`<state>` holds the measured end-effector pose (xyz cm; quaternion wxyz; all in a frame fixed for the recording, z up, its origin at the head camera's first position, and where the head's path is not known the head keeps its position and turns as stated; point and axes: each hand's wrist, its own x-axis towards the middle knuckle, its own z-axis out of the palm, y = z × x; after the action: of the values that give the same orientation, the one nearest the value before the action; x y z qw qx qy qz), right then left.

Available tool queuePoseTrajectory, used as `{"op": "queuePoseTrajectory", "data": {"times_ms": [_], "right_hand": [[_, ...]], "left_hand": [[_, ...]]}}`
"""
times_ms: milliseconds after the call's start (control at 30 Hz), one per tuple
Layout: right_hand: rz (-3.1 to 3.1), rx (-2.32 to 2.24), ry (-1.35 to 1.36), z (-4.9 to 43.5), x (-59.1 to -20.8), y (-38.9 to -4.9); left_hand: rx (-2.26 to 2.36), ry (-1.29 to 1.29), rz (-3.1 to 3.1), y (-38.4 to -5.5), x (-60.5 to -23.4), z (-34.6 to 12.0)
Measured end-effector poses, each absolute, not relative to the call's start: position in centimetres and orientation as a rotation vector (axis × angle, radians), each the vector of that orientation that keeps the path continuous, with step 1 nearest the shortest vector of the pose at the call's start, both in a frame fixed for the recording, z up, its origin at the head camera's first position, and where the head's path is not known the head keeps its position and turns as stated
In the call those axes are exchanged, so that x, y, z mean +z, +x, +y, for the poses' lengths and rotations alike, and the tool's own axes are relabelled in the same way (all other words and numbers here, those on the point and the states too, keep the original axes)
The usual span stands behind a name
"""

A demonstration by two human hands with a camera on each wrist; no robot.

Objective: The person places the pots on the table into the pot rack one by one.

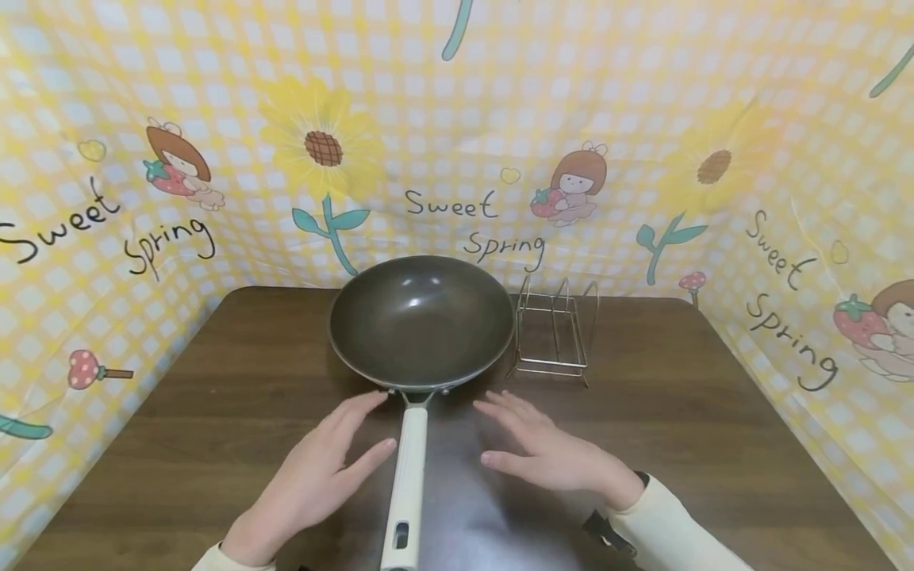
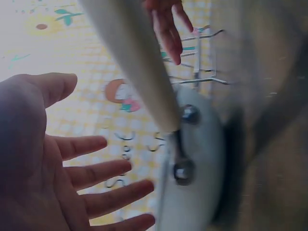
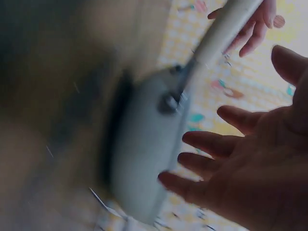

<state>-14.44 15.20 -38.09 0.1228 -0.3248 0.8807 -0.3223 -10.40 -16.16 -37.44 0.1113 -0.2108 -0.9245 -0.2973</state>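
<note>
A dark-lined frying pan sits on the table, its cream handle pointing toward me. My left hand is held left of the handle, thumb and fingers spread, gripping nothing. On the other side my right hand hovers with fingers extended, apart from the handle. In the left wrist view the left hand has straight, separated fingers near the pale outer wall of the pan. The right wrist view shows the right hand likewise spread beside the pan.
A wire rack with upright loops stands just right of the pan, near the back edge. The brown wooden table is surrounded by a yellow checked cloth printed with sunflowers and lettering.
</note>
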Motion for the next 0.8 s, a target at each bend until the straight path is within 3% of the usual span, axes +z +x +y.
{"op": "queuePoseTrajectory", "data": {"times_ms": [200, 367, 600, 800], "right_hand": [[2.297, -1.153, -0.791, 13.4, -39.8, -15.3], [1.907, -1.534, -0.660, 11.6, -40.9, -15.8], [1.437, -1.820, -0.468, 8.2, -42.1, -16.7], [1.215, -1.848, -0.396, 6.6, -42.4, -17.3]], "left_hand": [[-1.209, -0.660, -2.824, -9.7, -39.5, -16.3], [-1.932, -0.854, -2.693, -9.4, -41.9, -15.6], [-3.277, -1.036, -1.821, -8.6, -43.9, -13.2], [-3.653, -1.036, -1.172, -7.7, -44.9, -11.4]]}}
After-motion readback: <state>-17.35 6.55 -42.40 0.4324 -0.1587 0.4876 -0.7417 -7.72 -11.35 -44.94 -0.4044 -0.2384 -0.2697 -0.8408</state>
